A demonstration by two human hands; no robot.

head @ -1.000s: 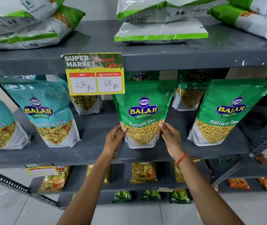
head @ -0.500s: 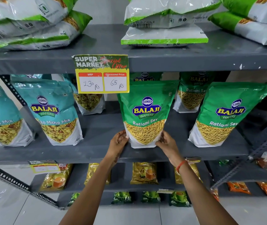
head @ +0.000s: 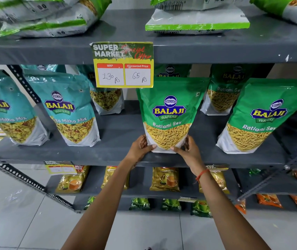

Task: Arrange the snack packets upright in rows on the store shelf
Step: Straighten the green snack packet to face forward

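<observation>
Step in hand, by judgement: seating the centre packet [head: 168, 112] upright at the front edge of the middle shelf [head: 118, 134].

Position: centre of frame, just below and right of the price tag [head: 123, 64]. Base resting on the shelf, top leaning slightly back. Second green packet [head: 263, 116] at right of frame, tilted right and apart from the centre one. Two teal packets [head: 66, 109] at left of frame, standing in the front row. More packets behind, in a back row, partly hidden.

Grip state: left hand [head: 140, 147] clasped on the lower left corner of the centre packet, thumb on the front face. Right hand [head: 189, 150] clasped on the lower right corner, fingertips on the front bottom edge. Both hands grasping the packet low, near the gusset.

Procedure for a clean result:
- Press the base flat against the shelf; spread the gusset so that contents settle evenly.
- Square the front face to the shelf edge, label forward.
- Align with the front line set by the teal packets.
- Keep an even gap to the right-hand packet; avoid knocking it, since already leaning.
- Loosen the grip gradually and check for tipping before withdrawing.

Risk, by judgement: slippery film and loose fill likely to cause a slump forward if released too fast.
</observation>
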